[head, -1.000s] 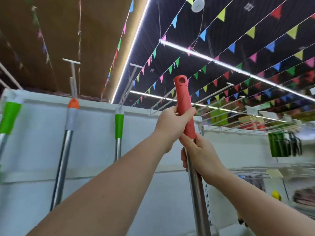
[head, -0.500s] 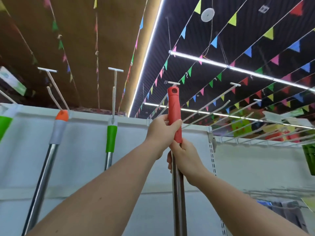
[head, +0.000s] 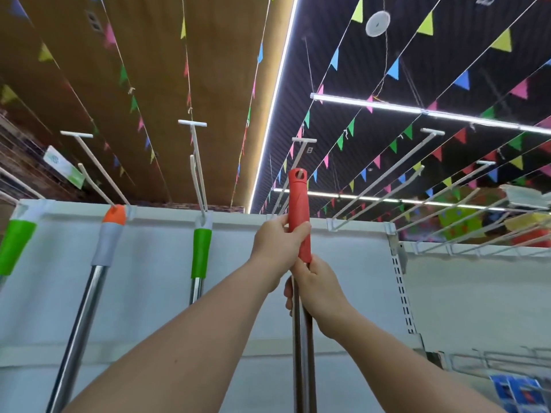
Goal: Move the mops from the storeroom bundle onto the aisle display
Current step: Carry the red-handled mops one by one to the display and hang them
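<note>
Red plastic grip (head: 299, 213) tops a stiff steel mop pole (head: 302, 347), held upright below a display hook (head: 303, 141). Left hand (head: 277, 245) curls its fingers around the grip; right hand (head: 317, 286) clasps the slicker shaft. Probably light; the mop head is out of view.

Bright, even light comes from long white ceiling light strips (head: 429, 113); wide-angle distortion bends the edges, and the far right edge is blurred.
</note>
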### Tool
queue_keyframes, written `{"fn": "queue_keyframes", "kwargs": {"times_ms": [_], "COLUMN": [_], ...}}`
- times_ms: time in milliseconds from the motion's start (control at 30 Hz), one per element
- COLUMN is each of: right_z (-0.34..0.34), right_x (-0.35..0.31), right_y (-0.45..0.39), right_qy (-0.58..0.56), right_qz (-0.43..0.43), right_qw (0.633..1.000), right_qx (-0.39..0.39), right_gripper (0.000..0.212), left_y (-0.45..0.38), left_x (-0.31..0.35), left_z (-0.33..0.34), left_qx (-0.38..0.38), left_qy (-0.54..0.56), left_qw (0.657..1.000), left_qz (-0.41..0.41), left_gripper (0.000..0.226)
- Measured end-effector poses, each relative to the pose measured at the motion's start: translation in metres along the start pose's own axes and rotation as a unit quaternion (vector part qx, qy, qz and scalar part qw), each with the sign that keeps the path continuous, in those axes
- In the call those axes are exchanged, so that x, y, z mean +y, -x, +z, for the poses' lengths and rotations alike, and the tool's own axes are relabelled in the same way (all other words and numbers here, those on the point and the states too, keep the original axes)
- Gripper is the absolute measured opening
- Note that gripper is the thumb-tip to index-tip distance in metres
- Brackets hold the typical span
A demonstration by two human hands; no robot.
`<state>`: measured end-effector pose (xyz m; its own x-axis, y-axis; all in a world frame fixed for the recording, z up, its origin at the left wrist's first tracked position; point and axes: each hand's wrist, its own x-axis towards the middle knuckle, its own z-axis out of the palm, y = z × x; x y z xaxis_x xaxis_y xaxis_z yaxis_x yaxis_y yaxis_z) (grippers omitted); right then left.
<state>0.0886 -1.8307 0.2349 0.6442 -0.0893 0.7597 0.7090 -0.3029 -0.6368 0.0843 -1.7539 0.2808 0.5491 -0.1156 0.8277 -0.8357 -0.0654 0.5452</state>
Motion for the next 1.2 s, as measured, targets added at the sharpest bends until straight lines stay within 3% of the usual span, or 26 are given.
{"fn": "queue_keyframes", "kwargs": {"times_ms": [600,733,933,1200], "right_z": [-0.001,-0.003,-0.007,-0.001], "right_x": [0.055,0.063,0.082,0.100], "right_y": [-0.037,-0.051,-0.069,-0.100], "right_qy": [0.031,0.093,0.190,0.235], "right_qz": [0.054,0.057,0.037,0.049], "right_qw": [0.996,0.990,0.979,0.969], "right_qx": [-0.068,-0.087,-0.057,-0.059], "right_gripper": [0.036,0.041,0.018,0.029], "left_y": [-0.034,-0.046,-0.063,-0.080], "left_x": [-0.063,-0.075,-0.098,-0.125], "left_z": [0.016,0.014,0.017,0.023], "left_qx": [0.028,0.029,0.032,0.055], "left_qy": [-0.031,-0.034,-0.047,-0.082], "left_qw": [0.998,0.997,0.995,0.991], "left_qz": [-0.045,-0.065,-0.084,-0.088], "left_gripper": [0.042,0.041,0.042,0.044]}}
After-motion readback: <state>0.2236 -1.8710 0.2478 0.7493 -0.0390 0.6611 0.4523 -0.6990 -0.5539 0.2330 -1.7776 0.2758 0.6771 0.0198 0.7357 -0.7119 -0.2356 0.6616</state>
